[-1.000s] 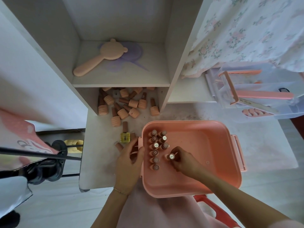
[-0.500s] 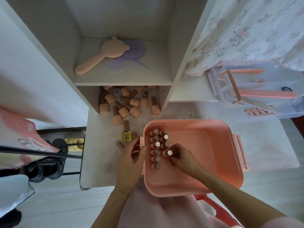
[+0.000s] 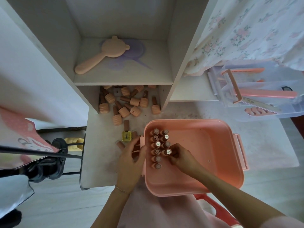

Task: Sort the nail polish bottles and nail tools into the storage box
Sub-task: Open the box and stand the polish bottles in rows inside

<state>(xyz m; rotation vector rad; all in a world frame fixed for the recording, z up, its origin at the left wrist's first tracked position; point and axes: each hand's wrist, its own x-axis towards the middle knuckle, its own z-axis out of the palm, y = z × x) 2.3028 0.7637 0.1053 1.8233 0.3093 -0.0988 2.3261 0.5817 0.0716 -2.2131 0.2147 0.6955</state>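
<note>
Nail polish bottles (image 3: 157, 148) are standing upright in two rows against the left wall of the pink storage box (image 3: 205, 183). The right hand (image 3: 181, 157) is pinching one bottle (image 3: 167, 152), placing it in the second row; it should be going down straight, without knocking its smooth, narrow neighbours. The left hand (image 3: 130, 159) is resting outside the box's left wall, its grip curled around a bottle. Ribbed peach bottles (image 3: 125, 104) are lying loose behind the box.

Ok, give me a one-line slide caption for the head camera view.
Right hand sets a nail polish bottle upright among rows in the pink storage box.
</note>
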